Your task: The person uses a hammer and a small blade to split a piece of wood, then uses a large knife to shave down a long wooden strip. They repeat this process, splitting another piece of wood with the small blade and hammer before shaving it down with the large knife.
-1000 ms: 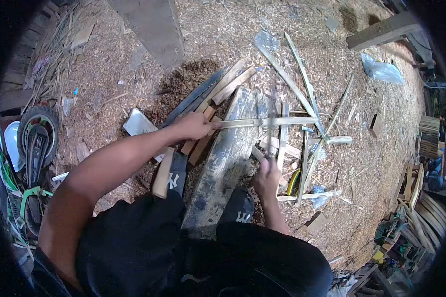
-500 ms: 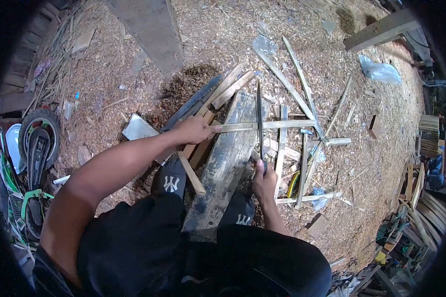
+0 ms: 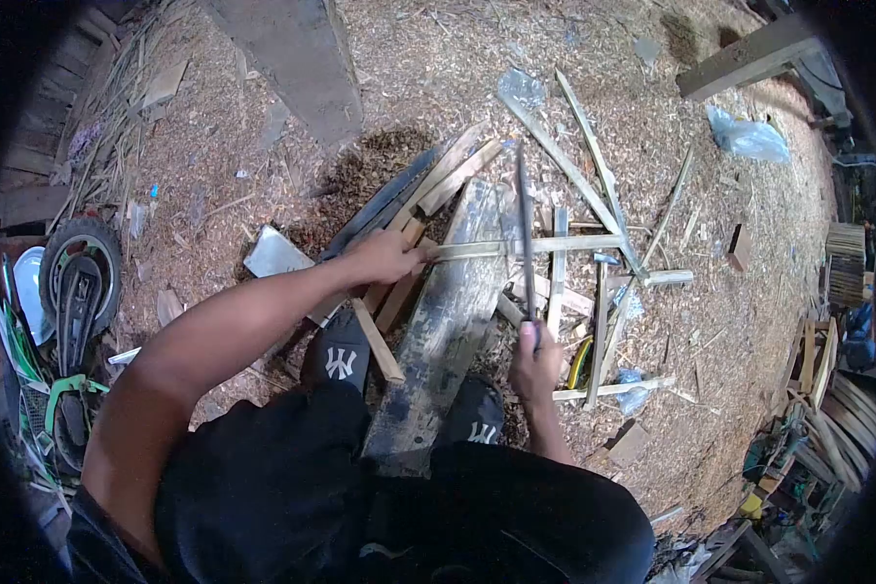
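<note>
My left hand (image 3: 387, 257) is closed around the near end of a thin wooden strip (image 3: 565, 244), which lies crosswise over a worn, dark-stained plank (image 3: 438, 331). In my right hand (image 3: 537, 365) is the handle of a long, narrow dark-bladed tool (image 3: 526, 229). Its blade points away from me and overlaps the strip in this view, by the plank's right edge. Beneath my left forearm lie several wood pieces, among them a short stick (image 3: 378, 341) leaning at the plank's left side.
Wooden strips (image 3: 565, 161) and a hammer (image 3: 652, 278) lie on the chip-covered ground to the right, near a yellow-and-black tool (image 3: 578, 364). A thick post (image 3: 287, 58) stands ahead. A small green bike (image 3: 73, 321) is at the left.
My right hand and the bladed tool have shifted right and slightly toward me, and the blade's angle has changed. My left hand still holds the strip in nearly the same place.
</note>
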`<state>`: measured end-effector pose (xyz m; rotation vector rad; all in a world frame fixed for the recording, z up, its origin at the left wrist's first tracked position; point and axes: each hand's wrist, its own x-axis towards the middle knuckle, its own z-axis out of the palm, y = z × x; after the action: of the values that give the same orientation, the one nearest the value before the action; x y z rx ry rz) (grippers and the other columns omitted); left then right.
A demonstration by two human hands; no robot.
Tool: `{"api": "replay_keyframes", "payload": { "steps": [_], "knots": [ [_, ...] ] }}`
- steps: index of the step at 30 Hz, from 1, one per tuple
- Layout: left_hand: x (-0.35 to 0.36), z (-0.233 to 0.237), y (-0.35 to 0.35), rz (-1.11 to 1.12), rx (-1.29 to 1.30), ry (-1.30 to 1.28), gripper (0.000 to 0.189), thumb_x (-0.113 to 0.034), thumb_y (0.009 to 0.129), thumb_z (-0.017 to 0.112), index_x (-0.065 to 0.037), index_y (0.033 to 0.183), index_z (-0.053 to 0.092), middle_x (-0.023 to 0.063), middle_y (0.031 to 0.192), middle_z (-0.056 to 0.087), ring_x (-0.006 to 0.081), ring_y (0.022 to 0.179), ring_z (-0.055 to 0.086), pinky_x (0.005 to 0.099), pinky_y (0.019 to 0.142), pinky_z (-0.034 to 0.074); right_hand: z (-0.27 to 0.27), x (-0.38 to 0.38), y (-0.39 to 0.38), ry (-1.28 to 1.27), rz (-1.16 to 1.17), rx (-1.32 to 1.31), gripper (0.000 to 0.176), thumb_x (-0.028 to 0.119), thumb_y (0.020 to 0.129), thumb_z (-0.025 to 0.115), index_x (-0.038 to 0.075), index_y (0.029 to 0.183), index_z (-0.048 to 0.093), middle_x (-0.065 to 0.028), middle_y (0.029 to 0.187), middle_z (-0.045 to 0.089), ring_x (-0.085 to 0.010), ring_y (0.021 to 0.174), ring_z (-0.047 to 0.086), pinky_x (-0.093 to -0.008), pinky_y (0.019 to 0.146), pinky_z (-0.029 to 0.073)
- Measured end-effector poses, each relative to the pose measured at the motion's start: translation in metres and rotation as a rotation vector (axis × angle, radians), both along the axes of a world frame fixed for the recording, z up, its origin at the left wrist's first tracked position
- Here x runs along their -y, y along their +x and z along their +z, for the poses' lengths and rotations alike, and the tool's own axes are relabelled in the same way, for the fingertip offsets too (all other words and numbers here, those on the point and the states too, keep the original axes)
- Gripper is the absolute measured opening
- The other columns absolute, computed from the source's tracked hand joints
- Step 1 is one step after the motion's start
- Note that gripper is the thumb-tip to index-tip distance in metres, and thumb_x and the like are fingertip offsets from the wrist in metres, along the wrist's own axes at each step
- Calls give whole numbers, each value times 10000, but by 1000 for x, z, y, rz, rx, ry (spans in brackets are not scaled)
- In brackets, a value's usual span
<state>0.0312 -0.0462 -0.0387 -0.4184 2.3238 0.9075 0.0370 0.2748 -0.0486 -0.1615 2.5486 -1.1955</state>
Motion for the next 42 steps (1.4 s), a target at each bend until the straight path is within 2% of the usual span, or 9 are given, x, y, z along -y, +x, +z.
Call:
{"api": "replay_keyframes", "payload": {
  "steps": [5,11,17,19,21,26,30,35,42],
  "knots": [
    [0,-4,0,42,74,40,815,-719,932,497,42,683,653,191,620,621,341,608,633,498,652,491,10,2,5,-500,-77,-185,396,347,1028,517,-29,987,634,-59,587,504,-140,502,507,-325,465,396],
    [0,-1,-4,48,128,-16,718,-714,918,513,-55,779,758,206,758,696,387,812,700,499,788,525,-1,7,1,81,-8,94,417,379,1022,535,-12,1021,676,-177,682,638,-321,624,617,-408,630,487],
    [0,4,-1,18,71,2,750,-696,920,521,2,752,738,250,758,690,414,817,698,504,810,531,7,0,2,-607,-71,-277,342,249,1020,508,41,753,554,-37,591,538,-105,513,526,-269,431,397],
    [3,-13,2,12,-35,13,803,-679,938,532,60,634,616,177,556,584,351,550,612,499,613,488,-35,2,4,-210,-8,-639,385,296,1024,533,11,768,574,-90,576,544,-207,492,547,-342,445,399],
    [4,-24,3,11,-57,-8,804,-677,937,534,58,620,606,183,554,581,348,557,618,499,623,489,-17,8,2,102,18,21,370,324,1023,535,-20,954,652,-224,708,627,-367,654,618,-462,642,486],
    [2,-17,1,-30,-36,-116,773,-656,946,522,53,664,648,192,600,617,352,601,653,493,638,505,13,8,4,-101,-71,-77,419,366,1029,509,12,831,612,-29,552,515,-86,484,478,-299,439,377],
    [3,-13,-2,-1,43,-35,796,-679,935,522,67,707,677,224,632,639,374,640,673,501,671,520,-8,7,6,-283,-37,-557,335,296,1016,507,10,909,644,-75,623,579,-176,478,523,-315,466,427],
    [3,-10,1,-5,18,-119,719,-659,935,550,10,741,728,195,633,656,369,668,694,475,672,532,-30,-2,10,58,12,97,475,426,1042,500,-26,1046,645,-196,724,633,-320,707,646,-434,681,491],
    [8,-13,1,-154,-537,-60,398,-440,1005,530,-69,924,649,208,871,684,453,860,652,551,733,505,-8,0,20,-265,-137,73,475,370,1066,476,30,740,542,19,597,456,-91,548,442,-307,508,361]
  ]
}}
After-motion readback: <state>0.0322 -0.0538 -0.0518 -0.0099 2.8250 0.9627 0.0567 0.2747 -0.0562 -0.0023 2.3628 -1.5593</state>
